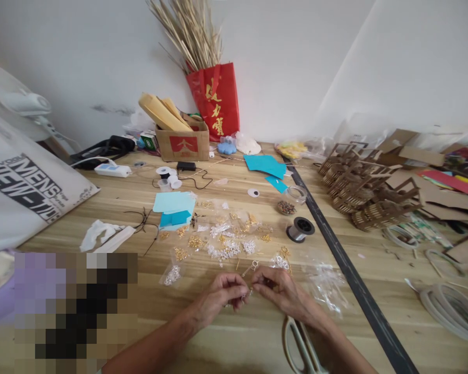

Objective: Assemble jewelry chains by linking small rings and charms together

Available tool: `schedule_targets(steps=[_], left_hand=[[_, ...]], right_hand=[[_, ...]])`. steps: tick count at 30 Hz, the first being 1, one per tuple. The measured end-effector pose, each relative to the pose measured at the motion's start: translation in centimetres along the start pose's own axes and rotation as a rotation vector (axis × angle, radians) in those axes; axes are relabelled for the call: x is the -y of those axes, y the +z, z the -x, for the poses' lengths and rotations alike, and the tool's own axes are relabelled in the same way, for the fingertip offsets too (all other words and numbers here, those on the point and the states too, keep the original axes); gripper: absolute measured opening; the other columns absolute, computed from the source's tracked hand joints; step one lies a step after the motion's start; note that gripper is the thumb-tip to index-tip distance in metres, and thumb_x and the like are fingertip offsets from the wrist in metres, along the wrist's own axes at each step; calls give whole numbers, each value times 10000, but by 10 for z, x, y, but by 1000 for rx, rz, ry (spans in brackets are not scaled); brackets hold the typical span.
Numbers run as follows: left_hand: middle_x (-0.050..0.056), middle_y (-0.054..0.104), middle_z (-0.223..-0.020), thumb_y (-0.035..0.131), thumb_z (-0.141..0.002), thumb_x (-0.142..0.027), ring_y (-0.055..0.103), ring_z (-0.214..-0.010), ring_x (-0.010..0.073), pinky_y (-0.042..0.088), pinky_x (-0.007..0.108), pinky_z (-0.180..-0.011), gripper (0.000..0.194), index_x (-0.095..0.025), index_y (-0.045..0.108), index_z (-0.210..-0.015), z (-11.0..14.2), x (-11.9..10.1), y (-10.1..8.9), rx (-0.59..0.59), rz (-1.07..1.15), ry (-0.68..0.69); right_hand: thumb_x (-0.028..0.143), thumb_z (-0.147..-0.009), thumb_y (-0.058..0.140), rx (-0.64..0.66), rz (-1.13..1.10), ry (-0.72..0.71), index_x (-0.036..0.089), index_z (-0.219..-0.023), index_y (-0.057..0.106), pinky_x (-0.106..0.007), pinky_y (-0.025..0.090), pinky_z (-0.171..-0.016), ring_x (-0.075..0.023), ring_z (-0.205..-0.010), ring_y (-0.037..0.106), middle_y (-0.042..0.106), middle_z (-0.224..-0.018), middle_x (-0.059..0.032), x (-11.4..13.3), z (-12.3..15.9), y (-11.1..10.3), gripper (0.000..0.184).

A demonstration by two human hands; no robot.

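Note:
My left hand [222,295] and my right hand [278,291] meet over the near middle of the wooden table [234,171], both with fingers pinched together on a tiny metal piece [246,295] between the fingertips. Just beyond them lie several small clear bags of gold and silver findings [222,244] spread across the wood. A spool of thin wire [299,229] stands to the right of the bags. Cream-handled scissors [298,345] lie under my right forearm.
A blue paper stack [174,208], a small bead dish [286,208], a cardboard box [182,140], a red gift bag with dried stalks [216,98] and a power strip [112,170] sit further back. Laser-cut wooden frames [364,192] and cardboard fill the right table. A printed tote bag [23,187] lies left.

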State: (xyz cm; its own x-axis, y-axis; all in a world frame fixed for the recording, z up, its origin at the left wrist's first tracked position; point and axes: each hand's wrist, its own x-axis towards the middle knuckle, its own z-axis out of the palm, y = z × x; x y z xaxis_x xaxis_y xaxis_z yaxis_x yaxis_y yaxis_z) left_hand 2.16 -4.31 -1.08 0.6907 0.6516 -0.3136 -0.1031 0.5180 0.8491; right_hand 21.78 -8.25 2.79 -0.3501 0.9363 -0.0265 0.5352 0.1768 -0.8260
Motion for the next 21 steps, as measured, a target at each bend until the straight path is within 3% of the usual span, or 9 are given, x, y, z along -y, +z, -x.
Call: schedule_targets(steps=[10,15,21], left_hand=[[14,609,-621,732,-687,-473,487,-531,83,381,214,-540,374,-119,612,-666,2,-6,1,-43,-134,68],[7,590,-605,716,-684,-541,480,-535,89,379,217,-541,431,-130,591,-655,1,-5,1,-50,-210,80],[-21,500,-585,706,-679,-564,439,-547,98,349,224,-538,455,-140,548,-636,0,0,1,-51,-353,95]], right_hand=[[204,-968,462,-29,179,-159,188,-885,600,-248,443,-689,-151,-759,599,611,-857,-37,6,1,-4,162],[220,-986,432,-38,295,-234,189,-912,560,-254,441,-668,-152,-746,575,579,-865,-42,8,3,-4,151],[224,-999,413,-11,372,-267,194,-959,552,-267,443,-699,-163,-799,584,590,-899,-47,15,6,-1,147]])
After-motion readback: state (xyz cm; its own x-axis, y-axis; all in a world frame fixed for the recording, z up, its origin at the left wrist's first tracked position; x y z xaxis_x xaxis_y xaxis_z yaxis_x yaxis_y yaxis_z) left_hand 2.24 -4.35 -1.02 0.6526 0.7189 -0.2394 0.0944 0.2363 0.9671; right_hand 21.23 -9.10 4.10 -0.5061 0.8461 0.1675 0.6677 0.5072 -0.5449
